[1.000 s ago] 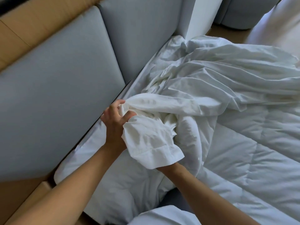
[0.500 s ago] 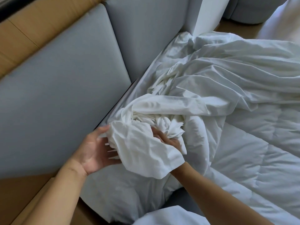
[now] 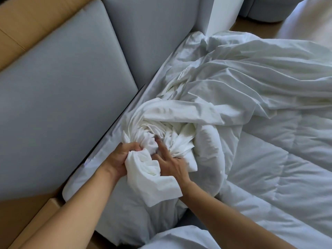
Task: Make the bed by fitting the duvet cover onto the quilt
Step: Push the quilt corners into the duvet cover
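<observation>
Where the bed meets the grey padded headboard (image 3: 62,97), the white duvet cover (image 3: 233,72) lies rumpled over the quilt (image 3: 278,186), its near end gathered into a tight whorl of folds at the bed's corner. The left hand (image 3: 120,157) grips a bunch of that gathered cloth, fingers curled around it. The right hand (image 3: 172,164) presses into the folds just beside it (forefinger out straight, thumb spread), and its other fingers are hidden in the fabric, so I cannot tell whether they clutch anything. A loose flap of the cover hangs between both wrists.
</observation>
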Tool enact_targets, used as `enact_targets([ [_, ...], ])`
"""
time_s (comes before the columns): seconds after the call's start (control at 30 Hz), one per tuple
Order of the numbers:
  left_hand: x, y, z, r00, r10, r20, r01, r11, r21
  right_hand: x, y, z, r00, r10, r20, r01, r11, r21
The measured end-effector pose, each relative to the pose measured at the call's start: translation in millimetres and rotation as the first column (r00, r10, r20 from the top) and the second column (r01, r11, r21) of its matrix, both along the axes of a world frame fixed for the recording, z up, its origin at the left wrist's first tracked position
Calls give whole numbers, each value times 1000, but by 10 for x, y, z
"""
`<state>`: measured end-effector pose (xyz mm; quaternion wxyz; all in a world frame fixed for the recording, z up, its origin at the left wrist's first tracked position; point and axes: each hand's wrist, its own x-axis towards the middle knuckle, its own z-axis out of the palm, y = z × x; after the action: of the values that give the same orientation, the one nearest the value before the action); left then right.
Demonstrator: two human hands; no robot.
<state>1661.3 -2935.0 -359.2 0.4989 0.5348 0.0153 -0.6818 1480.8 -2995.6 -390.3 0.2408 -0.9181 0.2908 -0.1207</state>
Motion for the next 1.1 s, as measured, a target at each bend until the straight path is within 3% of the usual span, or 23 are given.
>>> enact_targets([
  [0.1, 199, 110, 3, 996, -69, 51, 71, 997, -39, 170, 106, -29, 993, 65, -100, -47, 984, 173],
  [0.3, 599, 159, 160, 941, -207, 266, 244, 963, -113, 608, 351, -15, 959, 148, -243, -52, 931, 361],
  [0.43, 690, 179, 261, 866, -339, 367, 404, 908, -112, 868, 397, 30, 843, 247, -477, -67, 929, 363],
  [0.53, 750, 248, 263, 744, -420, 520, 507, 861, -30, 1045, 517, 49, 870, 132, -476, 90, 905, 415],
  [0.6, 845, 304, 204, 701, -469, 537, 548, 836, 15, 1150, 627, 9, 885, 41, -464, 169, 900, 401],
  [0.73, 1053, 318, -26, 703, -531, 474, 598, 801, 11, 1376, 834, -207, 870, -132, -474, 330, 871, 365],
  [0.9, 1182, 237, -341, 693, -558, 456, 612, 790, 37, 1579, 1060, -493, 796, -389, -463, 578, 717, 389],
  [1.0, 1292, 199, -464, 667, -602, 440, 662, 749, 22, 1627, 1200, -584, 798, -452, -398, 592, 710, 381],
  [1.1, 1430, 126, -537, 569, -643, 513, 721, 690, 66, 1486, 1441, -555, 826, -494, -272, 563, 753, 341],
])
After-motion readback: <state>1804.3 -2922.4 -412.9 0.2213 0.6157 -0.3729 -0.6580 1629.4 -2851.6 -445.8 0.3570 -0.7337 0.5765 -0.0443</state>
